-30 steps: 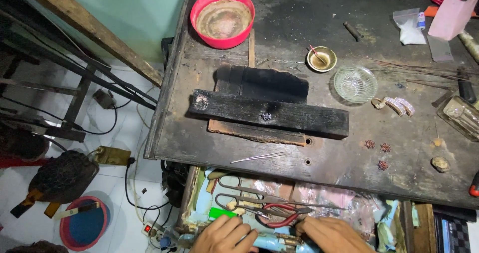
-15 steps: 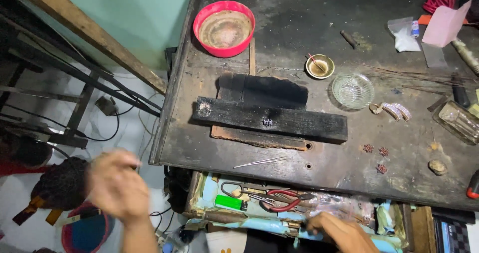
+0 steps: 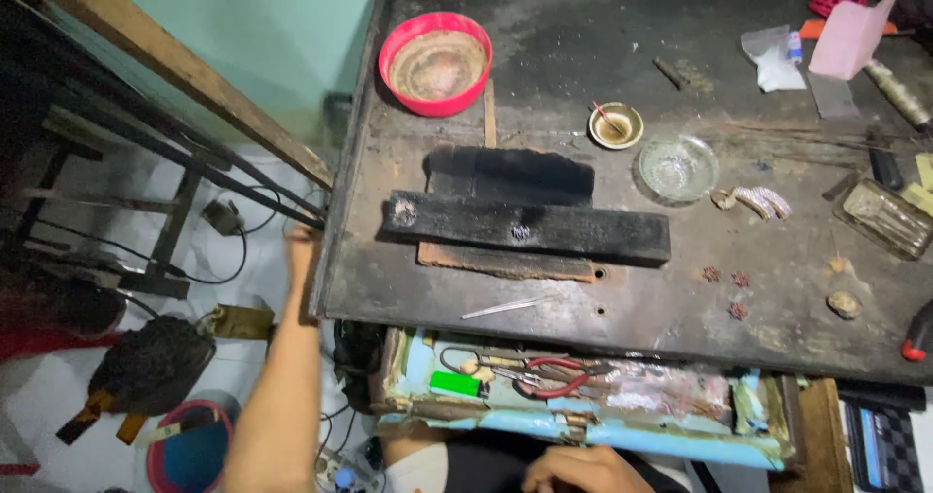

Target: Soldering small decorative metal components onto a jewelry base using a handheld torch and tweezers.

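open drawer (image 3: pixel 583 425) under the workbench (image 3: pixel 680 308) holds red-handled pliers (image 3: pixel 559 376) and a green lighter (image 3: pixel 455 384); right hand (image 3: pixel 583 472) curled, empty, just below its front. left hand (image 3: pixel 301 245) reaches the bench's left edge, grip unclear. red bowl (image 3: pixel 434 62) holds brownish residue.

- Charred black block (image 3: pixel 530 228) lies across the worktop (image 3: pixel 583 55) centre, barring a straight reach to twelve o'clock.
- Bare surface lies behind it, between red bowl (image 3: pixel 434 63) and brass dish (image 3: pixel 615 124).
- Open drawer (image 3: pixel 583 396) at six o'clock is crowded with pliers (image 3: pixel 554 376).
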